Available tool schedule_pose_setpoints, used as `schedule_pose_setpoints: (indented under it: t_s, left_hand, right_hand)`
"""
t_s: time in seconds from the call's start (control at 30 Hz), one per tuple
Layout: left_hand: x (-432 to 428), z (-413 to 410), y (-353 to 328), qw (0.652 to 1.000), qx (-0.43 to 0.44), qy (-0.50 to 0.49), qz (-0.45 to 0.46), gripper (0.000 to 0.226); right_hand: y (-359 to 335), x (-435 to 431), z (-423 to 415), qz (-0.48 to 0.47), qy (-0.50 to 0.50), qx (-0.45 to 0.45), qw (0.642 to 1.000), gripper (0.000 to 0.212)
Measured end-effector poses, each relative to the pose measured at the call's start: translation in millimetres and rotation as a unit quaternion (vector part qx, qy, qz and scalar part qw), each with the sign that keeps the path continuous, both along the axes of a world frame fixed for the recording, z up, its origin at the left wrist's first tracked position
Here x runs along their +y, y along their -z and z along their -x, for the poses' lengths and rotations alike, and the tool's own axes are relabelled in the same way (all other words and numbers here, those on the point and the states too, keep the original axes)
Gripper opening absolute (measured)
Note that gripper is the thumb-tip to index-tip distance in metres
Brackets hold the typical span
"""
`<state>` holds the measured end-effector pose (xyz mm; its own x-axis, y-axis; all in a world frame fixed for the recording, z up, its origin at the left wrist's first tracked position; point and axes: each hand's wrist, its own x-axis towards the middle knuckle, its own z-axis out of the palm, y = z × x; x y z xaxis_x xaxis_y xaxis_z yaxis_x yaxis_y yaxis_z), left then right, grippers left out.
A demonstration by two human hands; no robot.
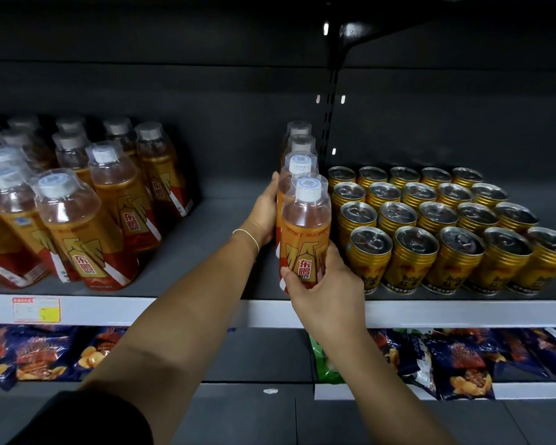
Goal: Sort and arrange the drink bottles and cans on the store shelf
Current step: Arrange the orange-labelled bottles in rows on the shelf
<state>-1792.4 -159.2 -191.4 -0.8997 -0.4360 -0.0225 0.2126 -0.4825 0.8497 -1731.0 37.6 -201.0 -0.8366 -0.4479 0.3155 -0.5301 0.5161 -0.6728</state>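
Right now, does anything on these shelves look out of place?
A single-file row of bottles beside the cans stands apart from the main bottle group, with bare shelf between; the left hand and right hand hold its front bottles. Below, one green packet sits among blue snack bags.

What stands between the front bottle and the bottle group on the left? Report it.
Nothing visible. Bare shelf lies between the front bottle, gripped by the right hand, and the left bottle group. The left hand rests against the bottle row behind it.
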Motion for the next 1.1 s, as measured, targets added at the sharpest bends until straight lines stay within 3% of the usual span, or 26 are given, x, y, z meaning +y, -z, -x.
schedule_pose_setpoints:
  t_s: [0.17,0.23,0.37,0.4,0.47,0.57,0.63,0.87,1.1]
  left_hand:
    - [4,-3,-2,1.0,0.01,0.007,-0.002,0.058]
    - [6,-5,-2,1.0,0.022,0.016,-0.01,0.059]
    - [9,-10,-4,0.998,0.032,0.026,-0.042,0.062]
    - [9,-11,-7,0.998,0.03,0.022,-0.043,0.062]
    - [8,-13,-14,0.999,0.023,0.015,-0.042,0.062]
    - [8,-15,-26,0.999,0.018,0.014,-0.045,0.064]
    - [10,-16,-29,0.999,0.009,0.015,-0.045,0.065]
    - [15,-17,-28,0.999,-0.03,0.017,-0.017,0.066]
    - [11,-15,-27,0.999,-0.037,0.012,-0.007,0.063]
  right_hand:
    - [-9,7,-2,-0.018,-0.027,-0.027,0.999,0.093]
    - [-20,12,-3,0.02,-0.053,-0.03,0.998,0.093]
    - [-60,16,2,0.19,-0.092,-0.046,0.976,0.046]
    - [-70,12,11,0.209,-0.083,-0.061,0.973,0.043]
    - [-91,-4,37,0.255,-0.071,-0.174,0.949,0.04]
    - [-115,-37,83,0.301,-0.07,-0.411,0.858,0.042]
    - [-120,-54,100,0.273,-0.07,-0.472,0.835,0.038]
    - [-106,-80,118,0.228,-0.116,-0.515,0.818,0.064]
    - [-97,-75,119,0.235,-0.106,-0.515,0.818,0.071]
